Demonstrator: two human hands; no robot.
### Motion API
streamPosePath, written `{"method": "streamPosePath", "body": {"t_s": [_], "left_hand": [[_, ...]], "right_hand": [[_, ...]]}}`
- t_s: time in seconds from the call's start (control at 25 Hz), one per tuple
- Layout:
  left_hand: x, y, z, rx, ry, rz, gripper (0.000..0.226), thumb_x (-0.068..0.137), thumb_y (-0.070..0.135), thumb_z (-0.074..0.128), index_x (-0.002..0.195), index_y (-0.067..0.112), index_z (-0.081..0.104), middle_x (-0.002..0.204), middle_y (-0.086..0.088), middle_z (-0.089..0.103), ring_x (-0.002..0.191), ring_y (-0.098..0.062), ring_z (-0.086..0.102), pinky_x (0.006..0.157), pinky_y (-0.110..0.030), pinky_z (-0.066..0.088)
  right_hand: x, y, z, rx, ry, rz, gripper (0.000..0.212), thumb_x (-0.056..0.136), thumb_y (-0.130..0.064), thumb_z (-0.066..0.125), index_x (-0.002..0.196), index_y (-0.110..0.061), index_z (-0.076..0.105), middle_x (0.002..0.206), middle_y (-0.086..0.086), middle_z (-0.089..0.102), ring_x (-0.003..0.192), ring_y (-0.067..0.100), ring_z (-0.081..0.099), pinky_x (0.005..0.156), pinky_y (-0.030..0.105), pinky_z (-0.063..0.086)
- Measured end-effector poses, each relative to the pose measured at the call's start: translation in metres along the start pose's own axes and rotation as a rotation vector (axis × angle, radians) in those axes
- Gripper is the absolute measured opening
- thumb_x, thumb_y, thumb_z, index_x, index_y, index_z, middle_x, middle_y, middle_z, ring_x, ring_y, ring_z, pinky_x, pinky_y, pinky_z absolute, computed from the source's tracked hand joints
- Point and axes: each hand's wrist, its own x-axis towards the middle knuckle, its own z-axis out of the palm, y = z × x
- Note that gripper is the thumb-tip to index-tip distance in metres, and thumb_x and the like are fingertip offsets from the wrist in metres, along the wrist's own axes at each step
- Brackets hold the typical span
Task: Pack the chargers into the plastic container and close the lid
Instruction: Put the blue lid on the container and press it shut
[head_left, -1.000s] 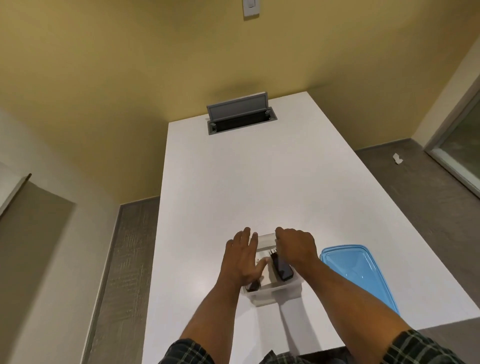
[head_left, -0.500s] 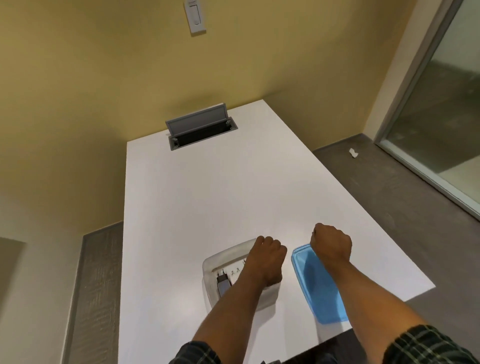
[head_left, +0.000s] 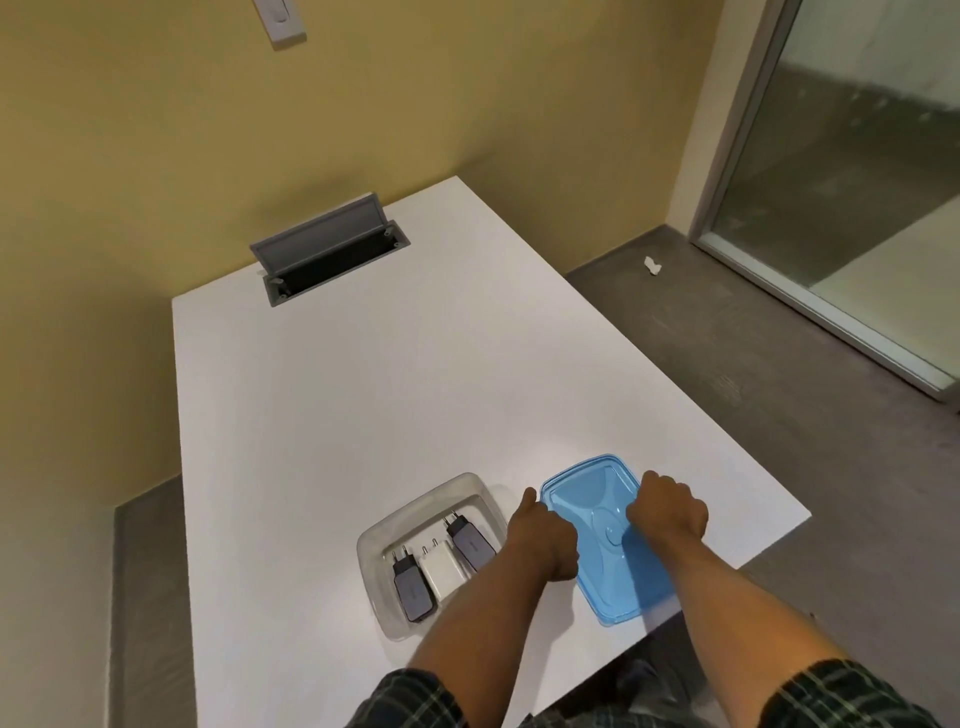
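Gripping the blue lid (head_left: 597, 525) from both sides is the step in hand: the left hand (head_left: 543, 538) curls at its left edge and the right hand (head_left: 667, 512) rests over its right half, fingers bent; whether either has truly pinched the rim I cannot tell. The lid lies flat near the right edge of the table (head_left: 363, 389), just beside the clear container (head_left: 374, 571). Three chargers (head_left: 441, 564) already lie side by side inside, so packing looks done. Lift level, carry left, square the corners over the rim, then press around the edges until seated.
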Motion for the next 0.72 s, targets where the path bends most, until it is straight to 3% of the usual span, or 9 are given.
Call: {"method": "streamPosePath", "body": {"t_s": [0.2, 0.36, 0.48, 0.56, 0.64, 0.72], "left_hand": [[0.014, 0.004, 0.005, -0.237, -0.038, -0.047, 0.043, 0.100, 0.038, 0.042, 0.129, 0.008, 0.055, 0.118, -0.012, 0.069, 0.115, -0.033, 0.061, 0.112, -0.047, 0.022], [0.022, 0.001, 0.002, -0.501, -0.062, -0.119, 0.074, 0.096, 0.043, 0.043, 0.156, 0.009, 0.020, 0.132, -0.017, 0.063, 0.126, -0.036, 0.055, 0.109, -0.047, 0.026], [0.024, -0.010, -0.004, -0.880, -0.013, -0.202, 0.097, 0.086, 0.047, 0.052, 0.161, 0.016, 0.000, 0.149, -0.016, 0.050, 0.139, -0.035, 0.045, 0.115, -0.046, 0.028], [0.022, -0.021, -0.011, -1.303, 0.065, -0.207, 0.094, 0.087, 0.038, 0.061, 0.159, 0.012, 0.006, 0.151, -0.015, 0.047, 0.139, -0.034, 0.047, 0.117, -0.049, 0.035], [0.021, -0.033, -0.016, -1.626, 0.196, -0.165, 0.071, 0.099, 0.020, 0.063, 0.154, 0.004, 0.021, 0.150, -0.019, 0.049, 0.137, -0.035, 0.050, 0.116, -0.051, 0.040], [0.015, -0.049, -0.026, -1.769, 0.331, -0.211, 0.060, 0.103, 0.037, 0.055, 0.150, 0.006, 0.035, 0.147, -0.017, 0.053, 0.133, -0.036, 0.055, 0.111, -0.048, 0.046]], "right_hand": [[0.004, -0.004, 0.001, 0.120, -0.024, 0.035, 0.028, 0.087, -0.016, 0.052, 0.114, -0.013, 0.056, 0.116, 0.008, 0.061, 0.108, 0.030, 0.059, 0.085, 0.037, 0.049], [0.010, -0.001, -0.001, 0.270, -0.008, 0.045, 0.030, 0.085, -0.015, 0.053, 0.113, -0.007, 0.061, 0.119, 0.014, 0.058, 0.112, 0.036, 0.057, 0.091, 0.041, 0.051], [0.015, 0.001, -0.009, 0.550, 0.088, 0.031, 0.031, 0.086, -0.011, 0.055, 0.112, -0.010, 0.070, 0.121, 0.014, 0.062, 0.110, 0.036, 0.061, 0.092, 0.039, 0.050], [0.017, -0.004, -0.019, 0.732, 0.204, -0.036, 0.026, 0.087, -0.009, 0.057, 0.106, -0.013, 0.074, 0.114, 0.010, 0.068, 0.104, 0.033, 0.065, 0.086, 0.035, 0.049], [0.016, -0.014, -0.031, 0.820, 0.295, -0.157, 0.022, 0.091, -0.011, 0.059, 0.108, -0.015, 0.073, 0.110, 0.003, 0.066, 0.101, 0.027, 0.065, 0.085, 0.030, 0.047], [0.013, -0.030, -0.042, 0.841, 0.363, -0.333, 0.020, 0.093, -0.012, 0.061, 0.111, -0.016, 0.071, 0.105, -0.003, 0.062, 0.095, 0.020, 0.065, 0.083, 0.029, 0.051]]}}
